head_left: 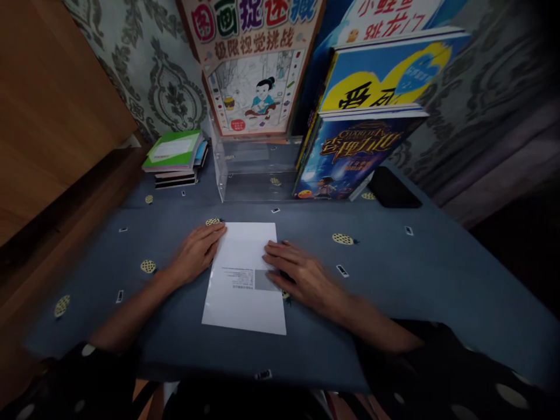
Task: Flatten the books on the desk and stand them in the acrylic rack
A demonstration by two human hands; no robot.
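A white sheet of paper (245, 312) lies flat on the cloth-covered table, with a small block of upside-down print and a grey patch near its middle. My left hand (195, 251) rests along the paper's upper left edge, fingers stretched out and fingertips touching its corner. On the other side, my right hand (301, 274) lies over the right edge, its fingers extended and slightly apart on the sheet. Neither hand grasps anything. Part of the grey patch is hidden under the right fingers.
A clear acrylic book rack (258, 186) stands behind the paper. It holds a picture book (258, 87) and several books, with a blue book (345, 154) in front. A small book stack (175, 154) sits back left. A black phone-like object (394, 188) lies back right on the grey-blue tablecloth (437, 280).
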